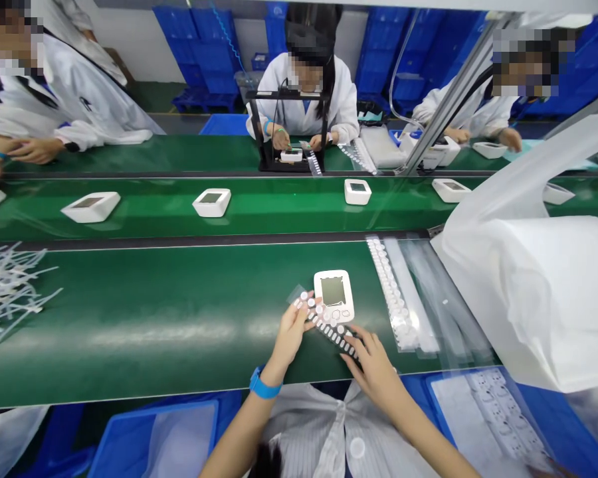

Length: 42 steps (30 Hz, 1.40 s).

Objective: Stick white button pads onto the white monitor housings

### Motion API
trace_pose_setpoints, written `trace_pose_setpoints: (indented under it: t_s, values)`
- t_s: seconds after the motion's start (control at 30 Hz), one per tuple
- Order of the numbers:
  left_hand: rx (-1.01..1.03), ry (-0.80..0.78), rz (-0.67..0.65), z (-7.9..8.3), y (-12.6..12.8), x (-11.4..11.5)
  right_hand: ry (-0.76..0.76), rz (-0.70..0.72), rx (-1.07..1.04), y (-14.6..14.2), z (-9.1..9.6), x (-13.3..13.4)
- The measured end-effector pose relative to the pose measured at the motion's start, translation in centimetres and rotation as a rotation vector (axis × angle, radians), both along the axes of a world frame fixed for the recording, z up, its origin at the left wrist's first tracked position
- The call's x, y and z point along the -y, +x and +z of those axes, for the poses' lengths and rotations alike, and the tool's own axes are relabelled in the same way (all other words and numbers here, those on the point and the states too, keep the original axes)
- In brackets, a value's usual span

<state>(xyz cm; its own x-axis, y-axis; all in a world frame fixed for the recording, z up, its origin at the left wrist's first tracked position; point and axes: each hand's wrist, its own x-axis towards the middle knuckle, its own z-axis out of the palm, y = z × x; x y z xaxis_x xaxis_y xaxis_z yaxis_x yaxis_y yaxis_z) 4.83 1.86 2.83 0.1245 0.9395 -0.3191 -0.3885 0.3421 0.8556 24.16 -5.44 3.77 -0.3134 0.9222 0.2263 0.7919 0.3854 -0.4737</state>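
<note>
A clear strip of round and oval stickers [333, 334] is stretched between my two hands, slanting down to the right. My left hand [293, 326] pinches its upper left end. At the lower right end, the fingers of my right hand [370, 358] close on the strip. Just beyond it lies a white device with a grey screen [333, 291], flat on the green bench, its lower edge close to the strip. Further right are more sticker strips [391, 299] and bare clear strips [438, 292], laid side by side.
White devices [212, 202] ride spaced along the green conveyor [279, 207]. Loose white ties [10, 292] pile up at left; a big white plastic bag [543, 285] bulges at right. Blue bins [154, 438] sit below the bench edge. Co-workers [303, 99] work across the belt.
</note>
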Motion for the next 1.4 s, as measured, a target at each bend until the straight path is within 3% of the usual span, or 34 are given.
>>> trace_pose_setpoints:
  t_s: [0.1, 0.27, 0.4, 0.57, 0.83, 0.97, 1.13, 1.27, 1.4]
  values:
    - [-0.051, -0.005, -0.069, -0.3, 0.4, 0.8, 0.012, -0.021, -0.109, 0.0, 0.8, -0.5]
    - [-0.128, 0.108, -0.216, 0.5, 1.4, 2.1, 0.143, -0.026, -0.341, -2.6, 2.1, -3.5]
    - [-0.237, 0.183, -0.237, 1.0, 1.1, 2.8, 0.182, 0.006, -0.412, -4.2, 1.6, -5.4]
    - [-0.297, 0.168, -0.219, 0.7, 0.3, 3.2, 0.187, 0.012, -0.480, -4.8, 0.8, -5.3]
    - [-0.336, 0.181, -0.202, 0.3, -0.3, 3.1, 0.031, 0.044, -0.497, -5.9, 0.9, -5.6]
    - [-0.365, 0.139, -0.115, -0.7, -1.0, 2.7, -0.066, 0.073, -0.465, -6.2, 0.7, -4.9]
    - [-0.313, 0.015, 0.021, -2.7, -3.2, 2.2, -0.259, -0.116, -0.412, -4.3, 0.8, -5.2]
    - [-0.311, 0.021, 0.002, -3.4, -4.1, 2.3, -0.374, -0.199, -0.306, -2.9, 0.6, -6.6]
    - [-0.365, 0.072, -0.024, -3.4, -4.0, 2.5, -0.426, -0.220, -0.247, -3.4, 0.8, -7.5]
